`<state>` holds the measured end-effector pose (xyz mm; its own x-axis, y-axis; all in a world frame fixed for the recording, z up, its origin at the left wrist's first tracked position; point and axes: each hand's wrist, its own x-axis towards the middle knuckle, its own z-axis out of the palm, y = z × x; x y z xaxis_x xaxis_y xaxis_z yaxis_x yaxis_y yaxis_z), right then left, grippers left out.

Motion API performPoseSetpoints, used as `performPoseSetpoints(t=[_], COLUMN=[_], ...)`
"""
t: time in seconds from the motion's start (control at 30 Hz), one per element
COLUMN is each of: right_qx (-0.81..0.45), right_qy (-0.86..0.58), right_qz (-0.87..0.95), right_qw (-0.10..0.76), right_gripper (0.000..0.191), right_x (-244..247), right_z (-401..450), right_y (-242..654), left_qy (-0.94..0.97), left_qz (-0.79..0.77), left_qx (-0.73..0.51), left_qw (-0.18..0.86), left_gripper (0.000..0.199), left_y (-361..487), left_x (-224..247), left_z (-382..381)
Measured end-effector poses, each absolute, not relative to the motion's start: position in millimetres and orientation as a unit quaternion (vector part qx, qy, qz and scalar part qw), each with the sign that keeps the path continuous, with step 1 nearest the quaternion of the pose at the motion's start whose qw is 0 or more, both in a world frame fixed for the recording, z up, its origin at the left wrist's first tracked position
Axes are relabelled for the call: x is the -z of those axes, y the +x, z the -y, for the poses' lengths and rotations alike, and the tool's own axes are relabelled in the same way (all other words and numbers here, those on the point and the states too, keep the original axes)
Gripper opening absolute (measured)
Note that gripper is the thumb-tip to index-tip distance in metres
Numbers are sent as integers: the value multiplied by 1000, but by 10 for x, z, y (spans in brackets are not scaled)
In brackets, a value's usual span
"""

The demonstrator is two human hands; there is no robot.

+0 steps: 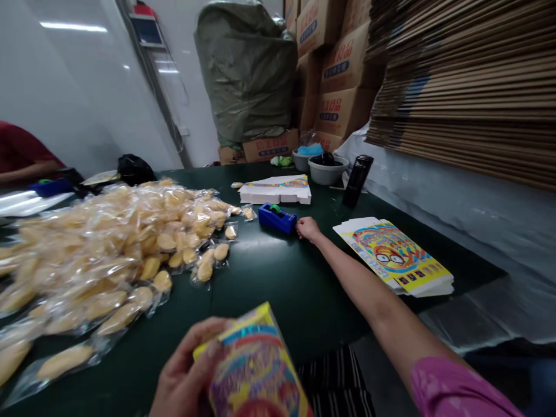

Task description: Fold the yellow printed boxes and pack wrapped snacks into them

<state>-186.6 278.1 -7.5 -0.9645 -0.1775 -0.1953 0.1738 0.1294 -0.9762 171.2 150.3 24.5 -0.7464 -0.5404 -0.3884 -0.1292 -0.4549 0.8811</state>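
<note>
In my left hand (191, 370) is a yellow printed carton (256, 370), gripped at its upper left edge near the bottom of the view. My right hand (308, 229) reaches far forward, fingers pinched at the front right end of a blue tape dispenser (278, 219) with a green core. Whether a bit of tape is between those fingers is too small to see. Left of the dispenser lies a large heap of yellow, oval pieces in clear wrappers (108, 237). Right of my forearm is a stack of flat yellow printed cartons (395, 255).
Behind the dispenser sits a stack of white flat cartons (275, 194). A black bottle (358, 180) and grey bowls (326, 171) stand at the back right of the dark green table (260, 278). Cardboard stacks (469, 87) rise at right. At far left a person's red sleeve (24, 147) shows.
</note>
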Motion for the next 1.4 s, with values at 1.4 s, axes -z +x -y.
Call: performPoseSetpoints(t=[1.4], right_qx=[429], right_qy=[-412], right_qz=[-786], right_qw=[-167], right_gripper=[38], right_x=[-273], right_z=[-3245], right_y=[89], left_qy=[184], left_qz=[643], left_qx=[712], left_qw=[214], left_gripper=[35], left_y=[1445], left_x=[-1062], left_z=[-949])
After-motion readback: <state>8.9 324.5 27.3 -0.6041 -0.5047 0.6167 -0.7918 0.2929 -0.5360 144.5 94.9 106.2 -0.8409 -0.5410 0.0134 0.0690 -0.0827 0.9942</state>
